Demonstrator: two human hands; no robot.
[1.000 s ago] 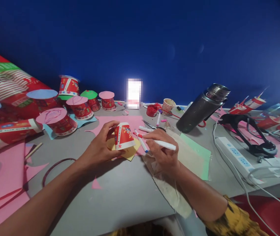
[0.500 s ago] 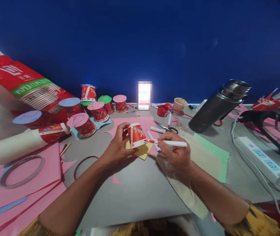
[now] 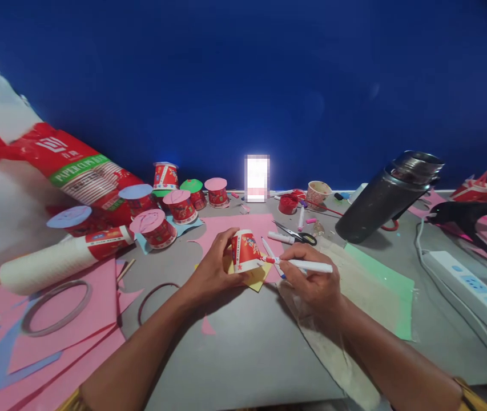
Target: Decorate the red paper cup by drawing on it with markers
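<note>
My left hand (image 3: 214, 270) holds an upside-down red and white paper cup (image 3: 245, 250) pressed onto a yellow paper sheet (image 3: 255, 275) on the grey table (image 3: 243, 342). My right hand (image 3: 312, 281) grips a white marker with a red tip (image 3: 301, 264), and the tip touches the cup's rim on its right side. A second marker (image 3: 270, 253) lies just behind the tip on pink paper (image 3: 243, 224).
Several red cups capped with paper discs (image 3: 156, 227) stand at the back left beside a sleeve of stacked cups (image 3: 61, 260). Scissors (image 3: 296, 233), a dark flask (image 3: 386, 196), a power strip (image 3: 474, 288), green paper (image 3: 393, 285) and pink sheets with a ring (image 3: 55, 299) surround me.
The marker tip has come in from a gap to touch the cup's rim. The view has swung left and tilted, so everything sits lower and further right.
</note>
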